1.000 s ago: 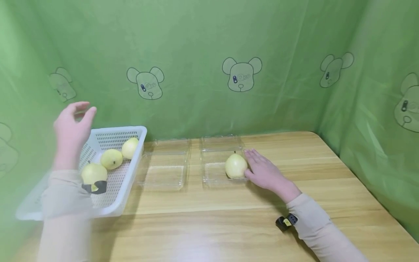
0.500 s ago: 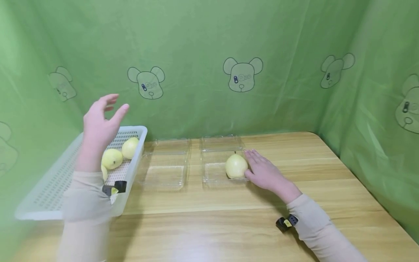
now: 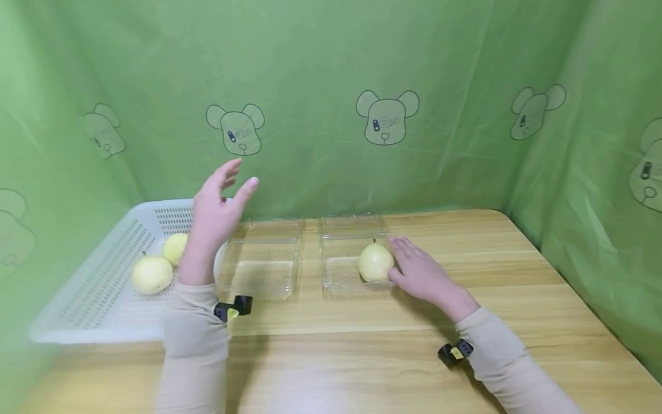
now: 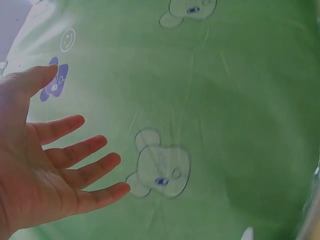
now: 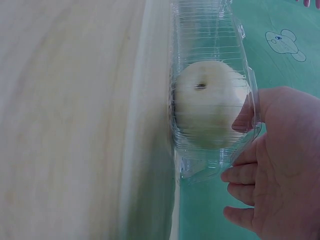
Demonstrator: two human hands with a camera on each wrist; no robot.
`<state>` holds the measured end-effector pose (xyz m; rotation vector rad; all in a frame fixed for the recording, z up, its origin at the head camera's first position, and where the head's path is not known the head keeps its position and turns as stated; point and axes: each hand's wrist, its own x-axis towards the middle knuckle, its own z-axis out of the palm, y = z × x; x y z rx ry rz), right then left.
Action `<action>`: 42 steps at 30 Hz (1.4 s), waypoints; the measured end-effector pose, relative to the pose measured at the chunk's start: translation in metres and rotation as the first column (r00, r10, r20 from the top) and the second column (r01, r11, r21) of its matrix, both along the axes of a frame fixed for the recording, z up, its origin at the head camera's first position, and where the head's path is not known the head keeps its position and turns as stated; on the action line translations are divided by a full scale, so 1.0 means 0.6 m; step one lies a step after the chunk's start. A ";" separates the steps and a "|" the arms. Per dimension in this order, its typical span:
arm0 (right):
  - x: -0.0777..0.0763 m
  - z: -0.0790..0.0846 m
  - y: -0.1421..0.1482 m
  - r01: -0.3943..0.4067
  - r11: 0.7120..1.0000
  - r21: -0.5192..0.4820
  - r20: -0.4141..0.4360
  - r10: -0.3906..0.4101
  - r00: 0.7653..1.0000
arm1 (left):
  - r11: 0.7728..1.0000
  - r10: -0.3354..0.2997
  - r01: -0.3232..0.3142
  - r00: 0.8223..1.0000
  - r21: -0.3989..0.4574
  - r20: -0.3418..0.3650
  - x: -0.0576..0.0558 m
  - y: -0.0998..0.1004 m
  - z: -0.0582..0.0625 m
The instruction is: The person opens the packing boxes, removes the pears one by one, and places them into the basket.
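Note:
My left hand is raised in the air near the right edge of the white basket, fingers spread and thumb apart. Its palm shows bare in the left wrist view. A pale yellow pear sits stem up at the right end of the right clear plastic container. My right hand holds that container's right side, thumb over the rim by the pear and fingers along the outside. Two more pears, one whole and one partly hidden, lie in the basket; my left arm covers part of it.
Left of the held container stands a second clear plastic container, its lid folded back. Both rest on the wooden table. Green curtains with bear faces enclose the back and sides.
My left hand has swept rightward from above the basket to its right edge, still holding nothing. The front pear is uncovered; the far pear is now hidden. My right hand stays in place.

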<state>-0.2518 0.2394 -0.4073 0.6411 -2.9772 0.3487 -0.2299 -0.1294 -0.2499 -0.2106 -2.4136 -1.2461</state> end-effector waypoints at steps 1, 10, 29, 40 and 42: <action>0.000 0.000 0.001 -0.001 1.000 -0.002 0.001 0.001 1.000 | 1.000 -0.010 0.010 1.000 0.006 0.002 -0.002 0.007 -0.003; -0.002 0.001 0.007 0.006 1.000 0.000 0.005 -0.006 1.000 | 0.994 -0.076 0.073 0.997 0.077 0.033 -0.013 0.063 -0.019; -0.003 -0.002 0.001 -0.003 1.000 0.004 0.007 0.003 1.000 | 0.984 -0.171 0.163 0.980 0.077 0.104 -0.044 0.175 -0.092; -0.002 -0.001 0.002 0.002 1.000 -0.002 0.002 -0.002 1.000 | 0.976 -0.215 0.218 0.961 -0.001 0.176 -0.062 0.234 -0.148; -0.002 -0.001 0.003 0.003 1.000 -0.002 0.004 -0.003 1.000 | 0.973 -0.229 0.233 0.955 0.002 0.190 -0.063 0.245 -0.156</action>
